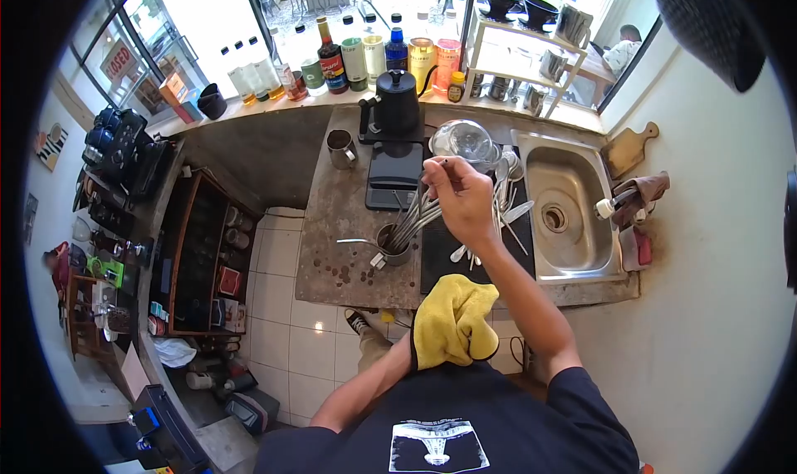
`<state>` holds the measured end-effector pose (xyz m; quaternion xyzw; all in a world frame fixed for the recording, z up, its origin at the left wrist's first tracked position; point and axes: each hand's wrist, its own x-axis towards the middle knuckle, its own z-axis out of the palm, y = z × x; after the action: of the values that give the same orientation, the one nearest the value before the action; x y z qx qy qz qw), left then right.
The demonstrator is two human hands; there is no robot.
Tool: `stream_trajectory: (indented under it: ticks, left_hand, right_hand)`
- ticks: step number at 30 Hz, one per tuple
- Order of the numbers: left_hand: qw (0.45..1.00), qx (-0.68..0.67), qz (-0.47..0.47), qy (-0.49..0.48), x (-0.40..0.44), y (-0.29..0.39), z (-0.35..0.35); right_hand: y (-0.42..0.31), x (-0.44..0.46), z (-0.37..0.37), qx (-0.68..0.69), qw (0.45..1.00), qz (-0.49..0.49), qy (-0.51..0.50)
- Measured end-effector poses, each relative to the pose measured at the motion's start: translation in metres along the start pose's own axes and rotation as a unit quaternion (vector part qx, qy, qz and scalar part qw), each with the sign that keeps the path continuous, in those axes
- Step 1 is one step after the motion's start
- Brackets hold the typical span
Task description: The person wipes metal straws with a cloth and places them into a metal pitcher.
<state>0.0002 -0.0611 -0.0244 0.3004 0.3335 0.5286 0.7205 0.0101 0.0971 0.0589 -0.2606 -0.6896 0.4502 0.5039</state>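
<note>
My right hand (462, 202) is raised over the counter with its fingers pinched around the top of a thin metal straw or stirrer. Just left of it, several metal straws and long utensils (408, 225) stand in a metal cup (393, 248). A yellow cloth (452, 324) with a dark edge covers my left hand near my body, so its fingers are hidden. To the right of the cup, spoons and a knife (519, 212) lie on a dark mat (440, 262), partly behind my right hand and forearm.
A sink (568, 258) is at the right. Behind my right hand are an upturned glass vessel (466, 142), a black scale (395, 171) and a black kettle (396, 105). A metal pitcher (341, 149) stands left. Bottles (353, 55) line the window ledge.
</note>
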Motion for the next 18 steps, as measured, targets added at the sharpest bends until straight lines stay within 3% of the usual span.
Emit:
stream_trajectory:
  ticks: [5, 8, 11, 14, 17, 18]
  left_hand:
    - [0.999, -0.025, 0.03, -0.026, -0.007, 0.006, -0.011]
    - [0.997, 0.026, 0.059, -0.04, -0.005, -0.01, -0.021]
    - [0.998, -0.042, 0.048, -0.004, -0.003, -0.022, -0.021]
    - [0.99, 0.055, 0.127, 0.038, -0.011, -0.035, -0.032]
    - [0.993, 0.098, 0.054, 0.021, -0.019, -0.035, -0.04]
    - [0.992, 0.101, 0.074, 0.013, -0.02, -0.034, -0.039]
  right_hand:
    - [-0.017, -0.004, 0.011, 0.072, 0.996, -0.003, 0.058]
    - [-0.005, -0.007, 0.022, 0.084, 0.995, 0.039, 0.044]
    - [0.033, -0.018, 0.032, 0.064, 0.995, 0.078, 0.009]
    - [0.058, -0.027, 0.039, 0.061, 0.991, 0.118, -0.002]
    - [0.07, -0.032, 0.04, 0.076, 0.984, 0.163, -0.004]
    - [0.069, -0.031, 0.038, 0.076, 0.984, 0.163, -0.004]
